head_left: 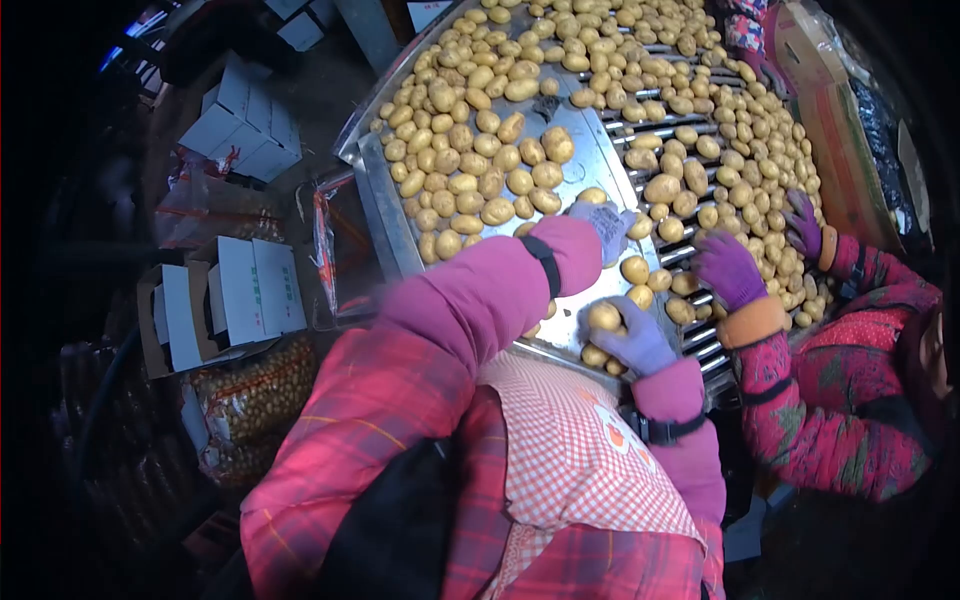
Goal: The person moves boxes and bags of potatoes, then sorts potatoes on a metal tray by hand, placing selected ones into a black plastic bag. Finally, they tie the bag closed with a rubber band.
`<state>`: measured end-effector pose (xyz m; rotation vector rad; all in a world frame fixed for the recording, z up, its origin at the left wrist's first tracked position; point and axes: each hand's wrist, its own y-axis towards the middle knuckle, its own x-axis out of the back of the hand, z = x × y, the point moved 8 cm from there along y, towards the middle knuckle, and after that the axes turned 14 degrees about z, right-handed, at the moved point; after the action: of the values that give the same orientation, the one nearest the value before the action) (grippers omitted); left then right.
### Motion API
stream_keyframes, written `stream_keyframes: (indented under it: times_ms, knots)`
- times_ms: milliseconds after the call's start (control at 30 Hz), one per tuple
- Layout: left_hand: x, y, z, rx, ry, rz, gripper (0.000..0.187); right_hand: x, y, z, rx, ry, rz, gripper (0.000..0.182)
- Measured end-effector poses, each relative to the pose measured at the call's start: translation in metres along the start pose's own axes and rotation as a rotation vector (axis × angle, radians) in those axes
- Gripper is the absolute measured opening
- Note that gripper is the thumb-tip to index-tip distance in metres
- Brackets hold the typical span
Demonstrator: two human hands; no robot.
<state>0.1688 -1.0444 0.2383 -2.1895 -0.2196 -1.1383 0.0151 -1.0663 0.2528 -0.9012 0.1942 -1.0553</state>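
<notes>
My left hand (603, 226), in a light purple-grey glove, is over the metal tray (590, 150) at its edge by the rollers. Its fingers reach toward the rollers and look apart, beside a potato (640, 226); its palm side is hidden. Closer to my body, my right hand (645, 342), in a similar glove, is closed round a potato (604, 317). More potatoes (595, 355) lie just under it. Loose potatoes (468, 160) cover the left and far parts of the tray.
A roller conveyor (665, 130) full of potatoes runs along the right. Another person's purple-gloved hands (730, 268) work over it, close to my right hand. Further away is another gloved hand (765, 70). Cardboard boxes (255, 290) and a bag of potatoes (250, 395) stand left.
</notes>
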Motion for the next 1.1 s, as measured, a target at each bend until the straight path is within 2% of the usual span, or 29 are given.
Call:
stream_keyframes:
  times_ms: [33,67,100,167,233,267,300,367,400,467,500,567,633,700,800,833,867,900,933,1000,1100]
  knots:
    - [-0.005,0.000,0.001,0.036,-0.066,0.124,0.048,0.008,-0.010,-0.003,0.119,0.072,-0.105,0.051]
    - [-0.011,-0.007,-0.002,0.000,-0.099,0.152,0.048,0.014,-0.021,-0.007,0.238,0.149,-0.201,0.051]
    - [-0.019,-0.014,-0.009,-0.158,-0.337,0.183,0.049,0.013,-0.024,-0.016,0.249,0.148,-0.182,0.051]
    - [0.006,-0.064,-0.011,-0.516,-0.399,-0.230,0.049,0.020,-0.038,-0.034,0.316,0.192,-0.324,0.048]
    - [0.033,-0.085,0.043,-0.286,-0.495,-0.328,0.051,0.019,-0.053,-0.057,0.288,0.326,-0.388,0.048]
    - [0.043,-0.094,0.077,-0.120,-0.327,-0.434,0.054,0.021,-0.063,-0.070,0.255,0.447,-0.460,0.047]
    - [0.049,-0.107,0.106,0.046,-0.154,-0.536,0.057,0.018,-0.066,-0.084,0.150,0.585,-0.444,0.050]
    - [0.029,-0.131,0.139,0.239,0.079,-0.448,0.065,0.017,-0.064,-0.116,0.214,0.590,-0.565,0.053]
    - [0.011,-0.133,0.150,0.246,0.077,-0.433,0.065,0.013,-0.057,-0.136,0.213,0.648,-0.557,0.055]
    - [-0.017,-0.140,0.155,0.141,0.245,-0.496,0.071,0.012,-0.056,-0.133,0.213,0.647,-0.606,0.057]
    - [-0.021,-0.142,0.145,0.149,0.249,-0.490,0.071,0.014,-0.058,-0.127,0.220,0.621,-0.639,0.058]
    - [-0.020,-0.134,0.105,0.173,0.230,-0.598,0.071,0.017,-0.049,-0.145,0.220,0.584,-0.663,0.058]
    - [-0.039,-0.110,0.063,-0.016,0.124,-0.455,0.071,0.021,-0.046,-0.146,0.219,0.535,-0.681,0.058]
    - [-0.056,-0.104,0.012,-0.125,0.124,-0.449,0.071,0.019,-0.050,-0.141,0.270,0.667,-0.719,0.048]
    - [-0.038,-0.132,-0.016,-0.235,0.115,-0.481,0.066,0.021,-0.055,-0.134,0.248,0.604,-0.734,0.052]
    - [-0.007,-0.146,0.013,-0.154,-0.269,-0.345,0.062,0.021,-0.057,-0.134,0.245,0.563,-0.766,0.055]
    - [-0.020,-0.148,0.052,-0.148,-0.360,-0.395,0.059,0.020,-0.057,-0.136,0.203,0.582,-0.765,0.054]
    - [0.004,-0.168,0.075,-0.189,-0.192,-0.632,0.052,0.021,-0.058,-0.135,0.223,0.568,-0.779,0.053]
    - [0.018,-0.184,0.093,0.013,-0.110,-0.496,0.052,0.022,-0.058,-0.137,0.219,0.536,-0.797,0.053]
    - [0.011,-0.221,0.112,0.204,0.375,-0.605,0.057,0.022,-0.057,-0.138,0.204,0.526,-0.808,0.054]
    - [-0.033,-0.218,0.124,0.282,0.351,-0.462,0.066,0.022,-0.056,-0.143,0.198,0.475,-0.860,0.053]
